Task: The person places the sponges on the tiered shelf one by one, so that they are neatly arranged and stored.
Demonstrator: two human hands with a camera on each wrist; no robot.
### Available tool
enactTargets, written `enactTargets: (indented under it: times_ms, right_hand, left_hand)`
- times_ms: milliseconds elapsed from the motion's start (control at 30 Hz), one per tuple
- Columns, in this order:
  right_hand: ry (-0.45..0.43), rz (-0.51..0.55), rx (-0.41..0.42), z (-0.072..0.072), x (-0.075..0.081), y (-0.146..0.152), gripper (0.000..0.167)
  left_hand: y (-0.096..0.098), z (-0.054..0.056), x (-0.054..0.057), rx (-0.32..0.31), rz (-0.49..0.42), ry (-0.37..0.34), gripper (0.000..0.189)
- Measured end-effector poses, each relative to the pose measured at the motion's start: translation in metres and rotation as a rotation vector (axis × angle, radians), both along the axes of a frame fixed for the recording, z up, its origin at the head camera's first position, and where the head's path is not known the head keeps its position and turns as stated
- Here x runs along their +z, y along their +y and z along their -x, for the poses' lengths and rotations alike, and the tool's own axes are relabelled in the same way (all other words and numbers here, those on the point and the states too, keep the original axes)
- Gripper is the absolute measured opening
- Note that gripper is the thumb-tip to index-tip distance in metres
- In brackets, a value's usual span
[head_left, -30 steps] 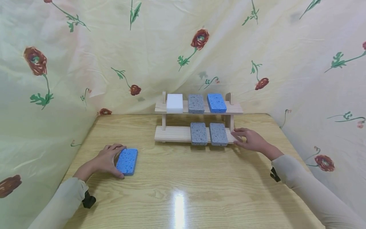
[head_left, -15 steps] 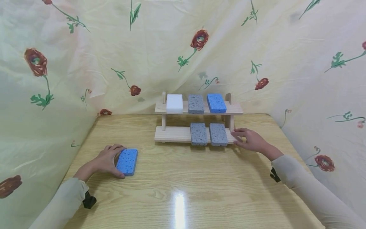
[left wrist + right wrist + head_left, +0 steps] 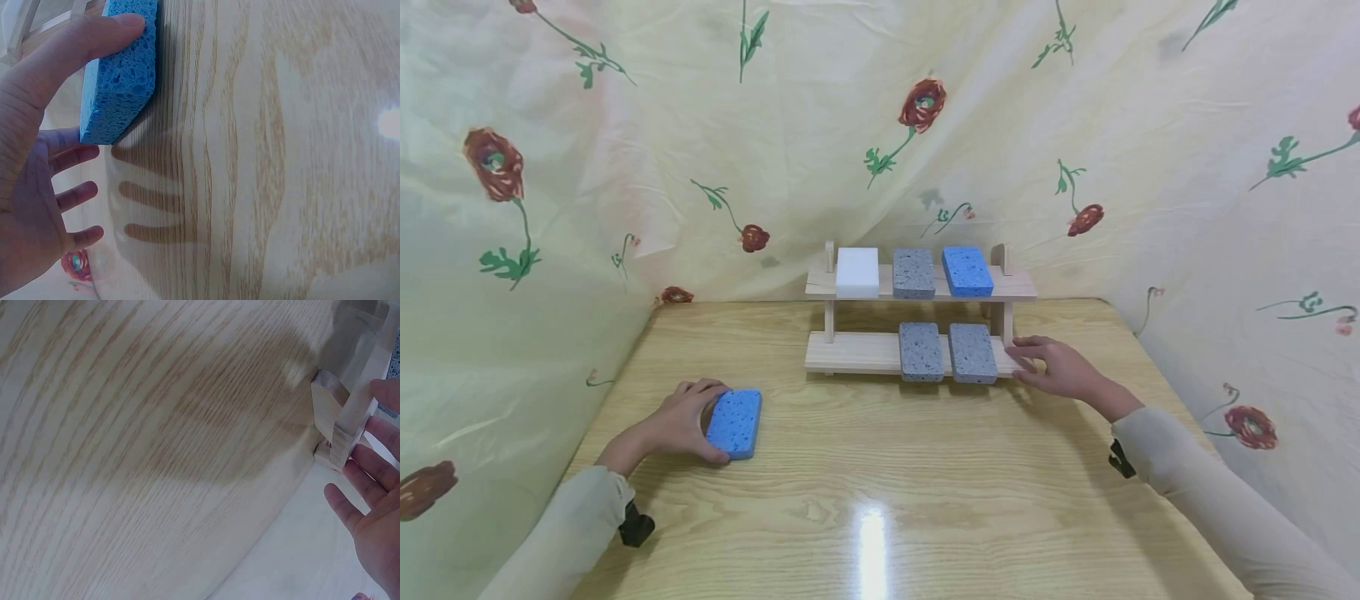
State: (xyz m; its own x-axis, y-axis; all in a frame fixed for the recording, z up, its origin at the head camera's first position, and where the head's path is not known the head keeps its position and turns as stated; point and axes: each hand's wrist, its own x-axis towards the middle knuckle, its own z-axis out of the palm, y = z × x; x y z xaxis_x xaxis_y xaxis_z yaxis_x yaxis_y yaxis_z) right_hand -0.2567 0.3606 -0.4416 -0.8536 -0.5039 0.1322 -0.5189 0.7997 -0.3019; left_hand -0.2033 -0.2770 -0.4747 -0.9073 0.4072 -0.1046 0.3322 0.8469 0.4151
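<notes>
My left hand [image 3: 681, 422] pinches a blue sponge [image 3: 734, 423] on the left part of the table, index finger at its far end and thumb at its near end. In the left wrist view the thumb presses the side of the blue sponge [image 3: 128, 69], and the other fingers are spread apart. My right hand [image 3: 1058, 367] holds the right end of a two-tier wooden rack's lower shelf [image 3: 853, 353]. Close up in the right wrist view, the thumb lies over the board's edge [image 3: 357, 412] and fingertips touch its end.
On the upper shelf [image 3: 886, 283] a white sponge [image 3: 857, 272], a grey sponge [image 3: 913, 273] and a blue sponge [image 3: 967, 271] lean in a row. Two grey sponges, a left one [image 3: 921, 352] and a right one [image 3: 973, 352], lean on the lower shelf. A flowered curtain [image 3: 790, 150] surrounds the table [image 3: 925, 467].
</notes>
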Motion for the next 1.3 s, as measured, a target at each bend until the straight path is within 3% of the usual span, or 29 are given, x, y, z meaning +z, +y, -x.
enactTargets:
  times_ms: [900,1300]
  right_hand:
    - [0.016,-0.015,0.011,-0.0017,-0.0028,-0.0001,0.046]
    - [0.010,-0.018,0.000,-0.0025,0.0008,-0.0025,0.047]
  left_hand:
    - [-0.0017,0.0023,-0.0067,0.000,-0.014,-0.002,0.115]
    - [0.0007,0.0027,-0.0030,0.014,-0.017,0.020,0.115]
